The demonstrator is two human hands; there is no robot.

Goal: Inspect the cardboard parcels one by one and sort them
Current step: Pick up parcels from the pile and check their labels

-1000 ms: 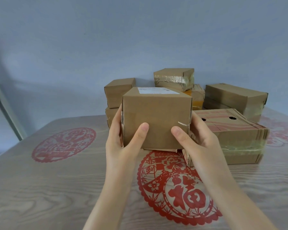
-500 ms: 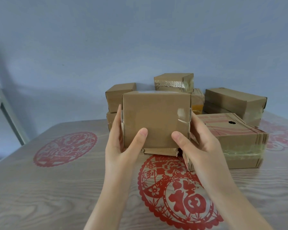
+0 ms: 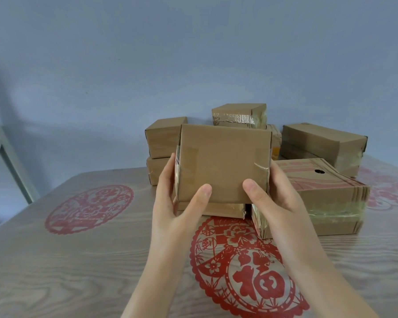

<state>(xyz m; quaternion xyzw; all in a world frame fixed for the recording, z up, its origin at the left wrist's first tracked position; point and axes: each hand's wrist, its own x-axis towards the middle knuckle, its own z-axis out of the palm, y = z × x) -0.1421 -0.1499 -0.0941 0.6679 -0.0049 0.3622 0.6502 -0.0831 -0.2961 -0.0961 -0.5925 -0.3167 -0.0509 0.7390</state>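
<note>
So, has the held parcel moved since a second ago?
Yes. The held parcel rose and tipped back: more of the low parcel beneath it now shows.

Front: held box, plain brown, square face to camera, upright, clear tape at both side edges, gripped at both sides. Flat box lies just below it; contact unclear. Right: red-printed box, 1 round hole on top, tape-wrapped. Back right: long box. Back centre: taped box, highest. Back left, 2 stacked: upper box on lower box.
</note>
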